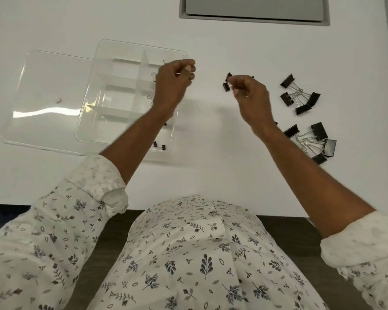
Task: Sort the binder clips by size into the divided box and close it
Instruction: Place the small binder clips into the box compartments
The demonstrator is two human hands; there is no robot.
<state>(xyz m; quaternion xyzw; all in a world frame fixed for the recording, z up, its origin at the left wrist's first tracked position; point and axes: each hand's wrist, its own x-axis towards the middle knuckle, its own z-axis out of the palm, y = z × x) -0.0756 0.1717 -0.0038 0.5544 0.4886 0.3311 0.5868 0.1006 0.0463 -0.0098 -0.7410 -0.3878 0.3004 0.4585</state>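
A clear divided box [112, 101] lies open on the white table, its lid [43, 101] folded out to the left. A few small black binder clips [160, 146] sit in its near right compartment. My left hand [174, 82] hovers over the box's right edge, fingers pinched; what it holds is too small to tell. My right hand [249, 92] is raised above the table, pinching two small black clips [227, 82] by their wire handles. Two heaps of larger black clips lie to the right, one farther [300, 95] and one nearer [316, 139].
A grey recessed panel [253, 10] is set into the table at the far edge. The table's near edge [188, 208] runs just in front of my body. A tiny pink spot [58, 99] shows on the lid.
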